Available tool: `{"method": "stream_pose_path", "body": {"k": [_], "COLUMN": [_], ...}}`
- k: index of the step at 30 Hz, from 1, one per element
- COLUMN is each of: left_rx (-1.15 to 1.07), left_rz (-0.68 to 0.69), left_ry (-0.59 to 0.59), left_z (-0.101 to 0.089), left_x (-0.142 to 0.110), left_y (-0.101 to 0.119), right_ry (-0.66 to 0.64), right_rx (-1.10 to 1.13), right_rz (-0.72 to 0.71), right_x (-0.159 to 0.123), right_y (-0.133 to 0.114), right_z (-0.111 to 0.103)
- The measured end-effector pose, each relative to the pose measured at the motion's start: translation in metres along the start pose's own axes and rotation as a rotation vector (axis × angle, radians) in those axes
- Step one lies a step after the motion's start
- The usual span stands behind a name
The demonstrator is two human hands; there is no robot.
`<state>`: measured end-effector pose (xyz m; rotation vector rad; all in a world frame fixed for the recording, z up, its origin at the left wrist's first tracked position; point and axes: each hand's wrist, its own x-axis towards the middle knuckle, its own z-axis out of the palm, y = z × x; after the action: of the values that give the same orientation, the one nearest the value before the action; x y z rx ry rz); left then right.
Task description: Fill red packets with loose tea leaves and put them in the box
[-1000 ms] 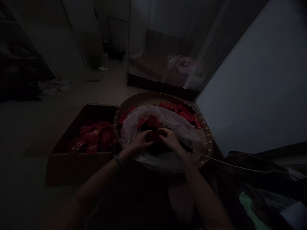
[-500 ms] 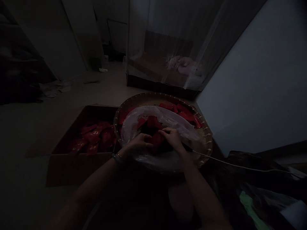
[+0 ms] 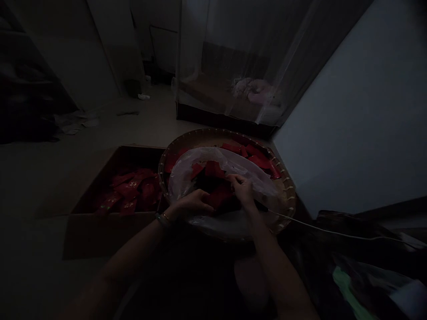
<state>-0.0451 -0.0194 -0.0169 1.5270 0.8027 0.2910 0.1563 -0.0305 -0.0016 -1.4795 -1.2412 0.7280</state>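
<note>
In dim light, a red packet (image 3: 220, 196) lies between my hands, above an opened translucent plastic bag (image 3: 230, 226). My left hand (image 3: 193, 202), with bracelets at its wrist, grips the packet's left side between thumb and fingers. At the packet's upper right, my right hand (image 3: 242, 189) is closed in a pinch; its fingertips seem to be on the packet's edge, though darkness blurs the contact. Other red packets (image 3: 213, 169) and dark contents show inside the bag. The bag rests in a round woven bamboo tray (image 3: 288, 191), which holds more red packets (image 3: 256, 158) along its far side.
Left of the tray stands an open cardboard box (image 3: 113, 226) with many red packets (image 3: 128, 189) printed in gold. A white cable (image 3: 327, 229) runs right from a dark object by my right wrist. Behind are a curtained bed (image 3: 230, 66) and a pale wall (image 3: 360, 111).
My right hand has shifted slightly up and right along the packet. My left hand's fingers have moved a little lower, and the packet lies flatter and wider between them.
</note>
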Motion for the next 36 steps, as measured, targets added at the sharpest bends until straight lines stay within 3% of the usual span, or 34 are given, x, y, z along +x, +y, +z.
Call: {"method": "stream_pose_path", "body": {"k": [2, 4, 9, 13, 16, 19, 22, 25, 31, 36], "left_rx": [-0.026, -0.076, -0.028, -0.054, -0.021, 0.012, -0.027, -0.136, -0.213, -0.188], "left_rz": [-0.007, -0.018, 0.03, 0.045, 0.047, 0.03, 0.018, 0.035, 0.049, 0.06], "left_ry": [0.043, 0.078, 0.031, -0.003, 0.015, 0.066, 0.121, 0.095, 0.035, 0.028], "left_z": [0.001, 0.002, 0.001, -0.001, -0.002, -0.002, -0.002, 0.0, 0.001, 0.0], "left_x": [0.001, 0.002, 0.002, 0.004, 0.006, 0.007, 0.008, 0.008, 0.011, 0.013], "left_y": [0.0, 0.0, -0.002, -0.004, -0.006, -0.007, -0.008, -0.008, -0.01, -0.013], "right_ry": [0.009, -0.068, -0.156, -0.185, -0.114, 0.031, -0.123, -0.307, -0.231, -0.25], "right_rx": [0.018, -0.016, -0.235, -0.142, -0.132, -0.28, -0.561, -0.736, -0.753, -0.578], "right_rz": [0.054, 0.026, -0.108, -0.08, -0.056, -0.03, -0.11, -0.139, -0.226, -0.114], "right_x": [0.001, -0.001, -0.016, -0.016, -0.008, -0.002, -0.004, -0.01, -0.012, -0.007], "right_y": [0.001, 0.003, 0.007, 0.008, 0.012, 0.023, 0.04, 0.056, 0.068, 0.061], "right_z": [-0.005, -0.007, 0.006, 0.01, -0.003, -0.027, -0.052, -0.067, -0.07, -0.077]}}
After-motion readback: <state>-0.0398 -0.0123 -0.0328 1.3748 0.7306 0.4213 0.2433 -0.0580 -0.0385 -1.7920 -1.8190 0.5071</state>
